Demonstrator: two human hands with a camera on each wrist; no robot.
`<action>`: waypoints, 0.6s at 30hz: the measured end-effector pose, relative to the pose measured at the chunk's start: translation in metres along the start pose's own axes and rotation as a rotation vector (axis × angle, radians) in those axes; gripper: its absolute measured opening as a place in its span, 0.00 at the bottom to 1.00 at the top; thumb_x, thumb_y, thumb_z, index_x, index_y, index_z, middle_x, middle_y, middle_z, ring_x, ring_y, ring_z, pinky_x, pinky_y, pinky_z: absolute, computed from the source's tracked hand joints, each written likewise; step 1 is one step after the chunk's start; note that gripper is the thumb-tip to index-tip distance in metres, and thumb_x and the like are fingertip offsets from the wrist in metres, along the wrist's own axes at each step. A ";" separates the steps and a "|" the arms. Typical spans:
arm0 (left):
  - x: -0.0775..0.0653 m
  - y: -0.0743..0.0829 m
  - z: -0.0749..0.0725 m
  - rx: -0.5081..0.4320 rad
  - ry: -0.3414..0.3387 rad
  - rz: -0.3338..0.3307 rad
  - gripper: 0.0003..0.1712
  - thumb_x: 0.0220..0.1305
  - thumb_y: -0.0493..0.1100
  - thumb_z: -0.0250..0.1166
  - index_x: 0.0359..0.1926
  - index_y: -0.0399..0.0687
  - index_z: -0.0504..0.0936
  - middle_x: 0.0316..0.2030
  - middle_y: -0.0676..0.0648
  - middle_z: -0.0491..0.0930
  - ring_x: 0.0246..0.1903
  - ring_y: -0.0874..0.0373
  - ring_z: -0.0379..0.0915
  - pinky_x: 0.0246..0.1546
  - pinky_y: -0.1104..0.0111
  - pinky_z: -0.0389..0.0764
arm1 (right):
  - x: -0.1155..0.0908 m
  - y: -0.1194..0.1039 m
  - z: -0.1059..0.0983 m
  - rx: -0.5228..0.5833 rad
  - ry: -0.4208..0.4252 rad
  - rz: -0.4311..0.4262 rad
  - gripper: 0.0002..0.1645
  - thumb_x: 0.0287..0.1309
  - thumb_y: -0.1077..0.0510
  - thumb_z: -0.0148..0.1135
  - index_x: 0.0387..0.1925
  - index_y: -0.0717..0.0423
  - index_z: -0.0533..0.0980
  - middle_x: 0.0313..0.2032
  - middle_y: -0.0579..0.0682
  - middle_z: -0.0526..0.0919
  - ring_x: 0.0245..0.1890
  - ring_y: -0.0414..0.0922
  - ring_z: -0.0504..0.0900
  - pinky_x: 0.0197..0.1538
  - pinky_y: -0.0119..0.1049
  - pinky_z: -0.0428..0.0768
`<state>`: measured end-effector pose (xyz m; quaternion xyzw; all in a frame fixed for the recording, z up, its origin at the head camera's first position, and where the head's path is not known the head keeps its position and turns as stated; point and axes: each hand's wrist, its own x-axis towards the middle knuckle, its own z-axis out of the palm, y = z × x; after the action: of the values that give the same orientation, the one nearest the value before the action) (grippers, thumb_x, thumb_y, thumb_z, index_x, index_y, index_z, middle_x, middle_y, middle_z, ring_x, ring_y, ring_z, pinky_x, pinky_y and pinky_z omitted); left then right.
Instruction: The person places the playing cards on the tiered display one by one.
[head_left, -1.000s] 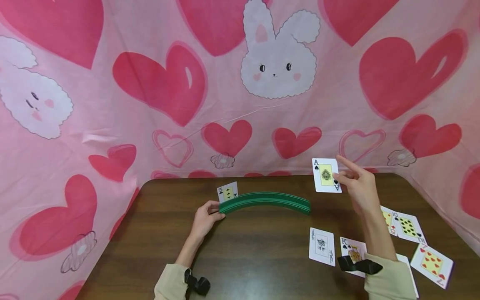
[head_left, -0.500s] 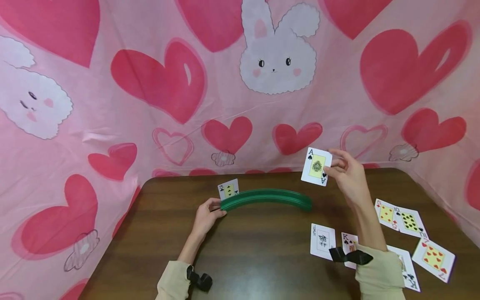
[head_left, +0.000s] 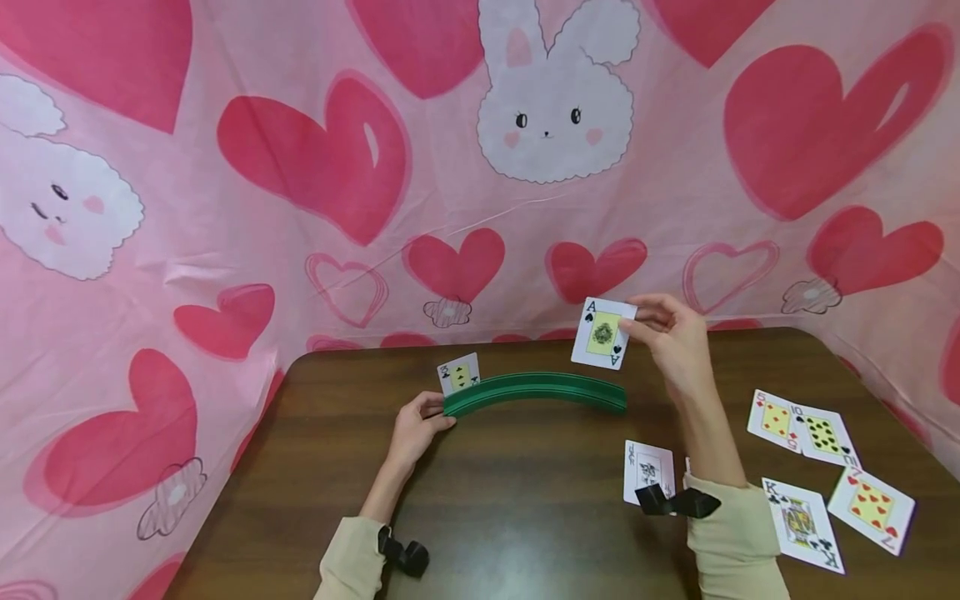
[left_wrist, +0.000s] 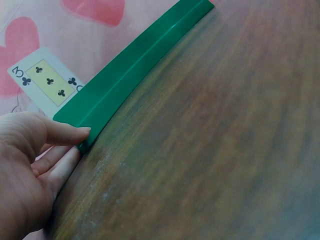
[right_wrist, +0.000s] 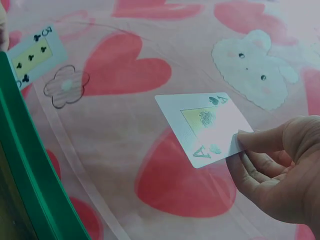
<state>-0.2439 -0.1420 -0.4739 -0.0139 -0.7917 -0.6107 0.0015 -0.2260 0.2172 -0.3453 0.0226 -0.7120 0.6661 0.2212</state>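
A curved green card holder [head_left: 536,386] stands on the wooden table, and my left hand [head_left: 415,429] grips its left end between thumb and fingers. The three of clubs [head_left: 459,375] stands upright in the holder close to that hand; the left wrist view shows the same card [left_wrist: 49,81] leaning in the slot. Between thumb and fingers, my right hand [head_left: 672,340] pinches the ace of spades [head_left: 603,333] by its right edge. The ace is in the air behind the holder's right part, its face toward me. In the right wrist view, glare washes over part of the ace [right_wrist: 202,127].
Face-up cards lie at the right of the table: a joker [head_left: 647,467], a king of clubs [head_left: 801,525], a seven of hearts [head_left: 872,508], a five of diamonds [head_left: 772,418] and a ten of spades [head_left: 827,437]. My right forearm hides another card. A pink heart-patterned cloth [head_left: 360,192] hangs behind the table.
My right hand has carried the ace of spades leftward, from beyond the holder's right end to behind its right part. The left hand keeps its grip on the holder.
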 end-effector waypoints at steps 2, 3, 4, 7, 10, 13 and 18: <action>0.001 -0.002 0.000 0.004 0.005 0.000 0.17 0.60 0.28 0.70 0.51 0.29 0.82 0.46 0.34 0.85 0.48 0.44 0.80 0.43 0.70 0.78 | 0.000 -0.001 0.004 0.018 0.000 0.010 0.15 0.61 0.69 0.70 0.49 0.69 0.80 0.30 0.38 0.86 0.33 0.37 0.83 0.39 0.26 0.80; 0.003 -0.006 0.000 0.005 0.011 0.001 0.17 0.60 0.29 0.71 0.51 0.30 0.82 0.46 0.35 0.85 0.48 0.46 0.80 0.43 0.70 0.78 | -0.001 -0.002 0.005 0.019 -0.002 0.015 0.16 0.61 0.68 0.70 0.49 0.70 0.79 0.30 0.38 0.86 0.34 0.37 0.83 0.39 0.26 0.80; 0.006 -0.012 0.001 0.002 0.017 0.001 0.17 0.60 0.29 0.71 0.50 0.31 0.83 0.45 0.37 0.86 0.47 0.47 0.80 0.43 0.70 0.78 | -0.001 -0.002 0.007 0.023 -0.004 0.022 0.15 0.61 0.68 0.70 0.49 0.69 0.79 0.30 0.37 0.86 0.34 0.37 0.83 0.39 0.26 0.80; 0.011 -0.018 0.001 0.005 0.026 0.009 0.17 0.60 0.30 0.72 0.50 0.32 0.83 0.45 0.38 0.86 0.47 0.48 0.81 0.43 0.70 0.79 | -0.001 -0.003 0.011 0.037 -0.017 0.044 0.14 0.61 0.68 0.71 0.47 0.67 0.79 0.30 0.37 0.86 0.35 0.37 0.83 0.39 0.27 0.79; 0.011 -0.019 0.001 0.002 0.026 0.016 0.17 0.59 0.30 0.72 0.50 0.32 0.83 0.44 0.37 0.86 0.47 0.48 0.81 0.42 0.70 0.79 | -0.003 -0.002 0.017 0.029 -0.032 0.052 0.13 0.61 0.68 0.71 0.45 0.67 0.78 0.29 0.36 0.86 0.34 0.38 0.83 0.39 0.27 0.78; 0.009 -0.020 0.001 -0.001 0.019 0.022 0.17 0.60 0.30 0.72 0.50 0.31 0.82 0.44 0.36 0.86 0.47 0.47 0.81 0.42 0.69 0.80 | -0.006 -0.001 0.025 0.002 -0.055 0.054 0.13 0.60 0.68 0.71 0.45 0.70 0.78 0.28 0.37 0.86 0.33 0.38 0.83 0.39 0.28 0.78; 0.007 -0.019 0.001 -0.006 0.018 0.035 0.17 0.60 0.30 0.72 0.50 0.31 0.82 0.45 0.36 0.86 0.47 0.45 0.81 0.42 0.69 0.80 | -0.010 0.001 0.036 -0.024 -0.114 0.039 0.14 0.62 0.68 0.70 0.46 0.73 0.78 0.30 0.42 0.86 0.35 0.40 0.83 0.41 0.29 0.80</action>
<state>-0.2511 -0.1454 -0.4922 -0.0222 -0.7895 -0.6131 0.0193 -0.2282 0.1799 -0.3504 0.0440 -0.7316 0.6593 0.1678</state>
